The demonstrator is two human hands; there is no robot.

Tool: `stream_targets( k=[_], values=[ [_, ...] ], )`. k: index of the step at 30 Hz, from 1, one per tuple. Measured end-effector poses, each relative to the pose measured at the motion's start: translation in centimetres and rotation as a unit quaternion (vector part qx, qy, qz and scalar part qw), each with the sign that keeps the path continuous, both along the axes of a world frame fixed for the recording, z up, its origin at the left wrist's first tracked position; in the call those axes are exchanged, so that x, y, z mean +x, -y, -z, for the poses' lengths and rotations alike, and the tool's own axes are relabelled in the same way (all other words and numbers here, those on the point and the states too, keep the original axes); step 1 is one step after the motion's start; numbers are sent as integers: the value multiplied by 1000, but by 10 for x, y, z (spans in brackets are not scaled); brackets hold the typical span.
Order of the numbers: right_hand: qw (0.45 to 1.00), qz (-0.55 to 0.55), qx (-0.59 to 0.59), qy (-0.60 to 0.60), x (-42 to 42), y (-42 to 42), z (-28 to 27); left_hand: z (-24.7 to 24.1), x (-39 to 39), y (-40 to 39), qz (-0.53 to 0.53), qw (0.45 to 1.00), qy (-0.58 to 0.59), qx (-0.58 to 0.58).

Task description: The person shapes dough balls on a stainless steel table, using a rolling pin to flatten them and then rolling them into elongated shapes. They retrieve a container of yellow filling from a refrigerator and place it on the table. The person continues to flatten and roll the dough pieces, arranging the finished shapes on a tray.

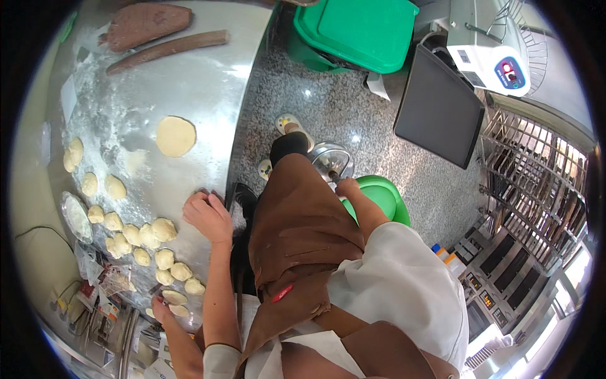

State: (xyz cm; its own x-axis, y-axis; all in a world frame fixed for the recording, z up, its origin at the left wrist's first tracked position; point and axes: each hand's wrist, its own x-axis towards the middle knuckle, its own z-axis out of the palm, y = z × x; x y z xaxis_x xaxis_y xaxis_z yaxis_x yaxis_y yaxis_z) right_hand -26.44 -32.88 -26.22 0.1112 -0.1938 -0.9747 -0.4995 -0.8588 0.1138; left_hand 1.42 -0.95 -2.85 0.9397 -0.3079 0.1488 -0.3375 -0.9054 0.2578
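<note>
My left hand (208,217) rests at the steel table's edge with curled fingers; whether it holds anything is unclear. Low beside my apron, my right hand (348,186) is closed around the dark handle of a shiny round metal utensil (333,158), whose exact kind I cannot tell. A flat round of pale dough (175,136) lies on the table beyond my left hand. Several dough balls (164,230) sit left of that hand and nearer my body. Farther left are a bowl of flour (76,217) and more dough pieces (115,186) on the floured surface.
A co-worker's hand (162,310) is by flattened dough pieces (174,297) at the lower left. Brown dough (149,23) and a long brown strip (168,51) lie at the table's far end. Around the floor stand green bins (360,31), a dark tray (440,104) and a metal rack (535,184).
</note>
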Motion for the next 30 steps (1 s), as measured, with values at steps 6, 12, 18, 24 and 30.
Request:
stream_targets(
  k=[6, 12, 18, 24, 30],
  values=[
    [987, -60, 86, 121, 31, -34, 71, 0, -1, -3, -7, 1000, 5, -11],
    [999, 4, 20, 48, 114, 38, -7, 1, -4, -13, -14, 999, -39, -17],
    [995, 91, -36, -18, 71, 86, 10, 3, -6, -9, -20, 999, -33, -13],
    [995, -16, 55, 85, 75, 59, 34, 2, -3, -7, -25, 999, -43, -2],
    [994, -37, 65, 73, 145, 29, 39, -2, 0, -2, -29, 998, -60, -19]
  ],
)
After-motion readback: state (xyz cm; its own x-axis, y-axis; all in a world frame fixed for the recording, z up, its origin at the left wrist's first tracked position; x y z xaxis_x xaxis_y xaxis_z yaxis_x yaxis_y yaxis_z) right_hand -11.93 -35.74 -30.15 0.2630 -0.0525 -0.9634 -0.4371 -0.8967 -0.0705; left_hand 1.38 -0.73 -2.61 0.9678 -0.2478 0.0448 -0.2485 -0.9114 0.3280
